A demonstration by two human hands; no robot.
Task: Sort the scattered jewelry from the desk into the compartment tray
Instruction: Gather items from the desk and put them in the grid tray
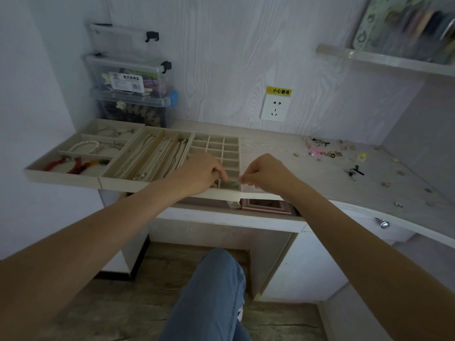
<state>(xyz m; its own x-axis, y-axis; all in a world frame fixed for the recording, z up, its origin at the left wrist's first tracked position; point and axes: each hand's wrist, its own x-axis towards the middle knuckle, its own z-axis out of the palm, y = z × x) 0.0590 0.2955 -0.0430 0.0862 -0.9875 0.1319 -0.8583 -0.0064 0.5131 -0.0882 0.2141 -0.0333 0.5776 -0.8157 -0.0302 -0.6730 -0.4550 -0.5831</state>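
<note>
A beige grid tray (222, 146) of small compartments sits on the desk, its front edge over the desk's rim. My left hand (200, 169) rests over its near-left cells, fingertips at a small greenish piece (231, 183) lying in the front-right cell. My right hand (267, 172) hovers just right of that cell with fingers curled and tips pinched together; what they pinch is too small to tell. Scattered earrings and small jewelry (325, 150) lie on the desk to the right.
A tray of necklaces (150, 156) and a tray with pearl and red bracelets (83, 153) stand left of the grid tray. Clear storage boxes (133, 80) are stacked behind. A wall socket (275, 110) is at the back. An open drawer (266, 205) shows below the desk edge.
</note>
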